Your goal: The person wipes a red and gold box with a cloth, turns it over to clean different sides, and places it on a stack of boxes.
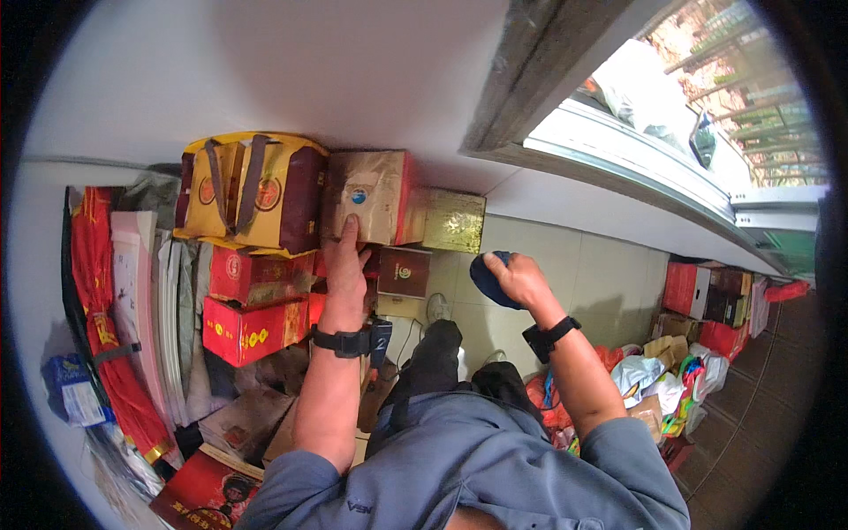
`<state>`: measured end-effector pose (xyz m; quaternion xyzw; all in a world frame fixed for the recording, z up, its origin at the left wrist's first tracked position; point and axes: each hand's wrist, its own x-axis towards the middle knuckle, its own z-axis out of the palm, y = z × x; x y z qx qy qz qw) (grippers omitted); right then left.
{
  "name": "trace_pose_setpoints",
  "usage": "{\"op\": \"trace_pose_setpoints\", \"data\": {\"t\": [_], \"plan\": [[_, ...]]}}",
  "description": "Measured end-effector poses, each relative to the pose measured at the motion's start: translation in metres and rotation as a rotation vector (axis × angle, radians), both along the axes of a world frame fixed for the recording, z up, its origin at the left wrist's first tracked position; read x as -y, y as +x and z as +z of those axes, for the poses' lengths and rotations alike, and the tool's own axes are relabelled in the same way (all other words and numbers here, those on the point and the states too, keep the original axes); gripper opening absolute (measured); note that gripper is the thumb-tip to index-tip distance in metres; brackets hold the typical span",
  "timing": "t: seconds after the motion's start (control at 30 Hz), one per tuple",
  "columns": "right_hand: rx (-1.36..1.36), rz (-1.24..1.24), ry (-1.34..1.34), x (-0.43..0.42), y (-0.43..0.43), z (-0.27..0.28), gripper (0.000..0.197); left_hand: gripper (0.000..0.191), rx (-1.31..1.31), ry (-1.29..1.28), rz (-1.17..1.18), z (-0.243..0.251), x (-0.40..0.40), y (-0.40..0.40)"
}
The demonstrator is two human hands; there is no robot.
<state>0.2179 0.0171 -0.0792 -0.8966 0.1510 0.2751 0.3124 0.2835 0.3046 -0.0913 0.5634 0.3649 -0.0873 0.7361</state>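
Note:
My left hand [347, 265] reaches up to a gold and red gift box [368, 189], its fingers laid against the near face. Left of that box stands a yellow and maroon gift bag [255, 192] with brown handles. A shiny gold box [454, 220] sits to its right, and a dark brown box [404, 272] is lower down, right of my left hand. In my right hand [520, 278] is a dark blue cloth [489, 279], bunched in the fingers, below and right of the shiny gold box.
Red boxes [255, 331] are stacked under the gift bag. A red fabric bundle [109, 298] and flat white panels [173, 324] lean at the left. Plastic bags [639, 371] and more boxes [686, 290] lie at the right. A window frame [523, 132] juts out above.

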Motion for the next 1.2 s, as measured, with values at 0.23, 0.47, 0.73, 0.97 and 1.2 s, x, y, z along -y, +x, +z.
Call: {"op": "trace_pose_setpoints", "data": {"t": [0.23, 0.47, 0.73, 0.97, 1.2], "plan": [[0.188, 0.293, -0.324, -0.010, 0.026, 0.013, 0.038, 0.069, 0.031, -0.129, -0.032, -0.011, -0.010, -0.005], [0.355, 0.454, -0.291, -0.050, 0.077, 0.035, 0.074, 0.072, -0.056, -0.264, 0.018, 0.007, 0.008, -0.019], [0.224, 0.498, -0.085, -0.092, 0.131, 0.074, 0.095, 0.059, -0.090, -0.474, -0.003, -0.015, 0.003, -0.020], [0.263, 0.396, 0.205, -0.072, 0.145, 0.075, 0.056, 0.047, 0.051, -0.559, 0.031, 0.002, 0.017, -0.025], [0.324, 0.441, 0.272, -0.073, 0.122, 0.066, 0.060, 0.063, 0.144, -0.348, -0.085, 0.001, 0.018, -0.028]]}}
